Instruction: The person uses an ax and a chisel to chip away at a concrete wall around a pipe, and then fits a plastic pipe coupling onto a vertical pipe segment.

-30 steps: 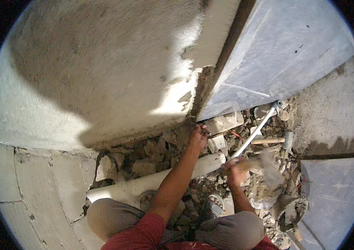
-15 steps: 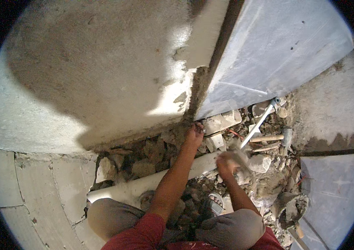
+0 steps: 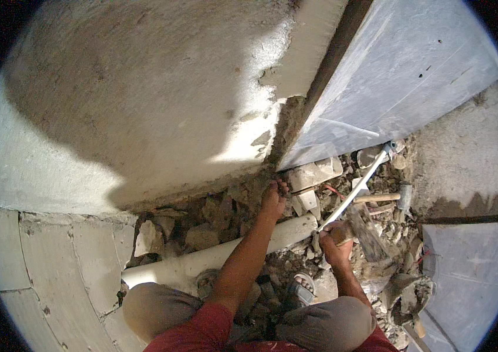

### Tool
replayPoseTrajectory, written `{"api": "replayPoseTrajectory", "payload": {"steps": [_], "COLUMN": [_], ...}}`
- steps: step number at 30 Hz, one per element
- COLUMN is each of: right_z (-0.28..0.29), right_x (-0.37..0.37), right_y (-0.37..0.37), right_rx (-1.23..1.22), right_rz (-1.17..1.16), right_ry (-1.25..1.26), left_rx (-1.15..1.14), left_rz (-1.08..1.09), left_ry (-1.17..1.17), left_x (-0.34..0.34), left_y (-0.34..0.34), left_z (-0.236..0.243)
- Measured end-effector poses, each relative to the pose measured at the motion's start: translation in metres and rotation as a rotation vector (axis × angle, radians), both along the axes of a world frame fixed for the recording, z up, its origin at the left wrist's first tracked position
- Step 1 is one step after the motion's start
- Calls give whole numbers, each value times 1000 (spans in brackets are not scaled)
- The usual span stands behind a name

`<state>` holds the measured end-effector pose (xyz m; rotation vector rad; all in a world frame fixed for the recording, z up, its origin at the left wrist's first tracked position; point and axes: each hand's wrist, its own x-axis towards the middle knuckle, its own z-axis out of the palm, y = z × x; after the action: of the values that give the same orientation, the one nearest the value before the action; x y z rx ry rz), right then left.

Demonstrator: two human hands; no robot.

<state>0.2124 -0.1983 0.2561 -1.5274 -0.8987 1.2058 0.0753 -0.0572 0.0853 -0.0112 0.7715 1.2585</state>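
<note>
My left hand [image 3: 275, 198] is curled closed at the foot of the plastered wall [image 3: 161, 117], by the corner with the blue-grey panel [image 3: 395, 76]. What its fingers hold, if anything, I cannot make out. My right hand [image 3: 337, 249] is wrapped round the short tan handle of a hammer with a long, worn grey head [image 3: 369, 234]. The hammer is over the rubble, right of the end of a thick white pipe [image 3: 296, 227]. My left forearm crosses above that pipe. A thin white pipe [image 3: 357, 190] slants from near my right hand up toward the panel.
Broken stones [image 3: 205, 229] fill the trench along the wall. A second hammer [image 3: 404, 196] with a wooden handle lies on the rubble at right. A broken, rough-edged container [image 3: 410, 293] stands nearer me. Pale blocks [image 3: 55, 264] border the left; my sandalled foot [image 3: 302, 287] is between my knees.
My right hand, blurred before, has moved slightly right and down, and the hammer in it now shows clearly. My left hand stays at the wall's foot. The view has shifted slightly.
</note>
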Motion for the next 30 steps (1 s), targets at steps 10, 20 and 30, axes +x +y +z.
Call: {"api": "replayPoseTrajectory", "payload": {"steps": [10, 20, 30], "right_z": [-109, 11, -70], "right_x": [2, -25, -26], "right_y": [-15, 13, 19], "right_rx": [190, -73, -107], "right_rz": [-144, -179, 313], "right_ry": [-322, -18, -671], "left_rx": [-172, -279, -300], "left_rz": [-32, 78, 14], "left_ry": [-32, -179, -85], "left_x": [14, -11, -11], "left_y": [11, 15, 23], "left_z": [-9, 9, -9]}}
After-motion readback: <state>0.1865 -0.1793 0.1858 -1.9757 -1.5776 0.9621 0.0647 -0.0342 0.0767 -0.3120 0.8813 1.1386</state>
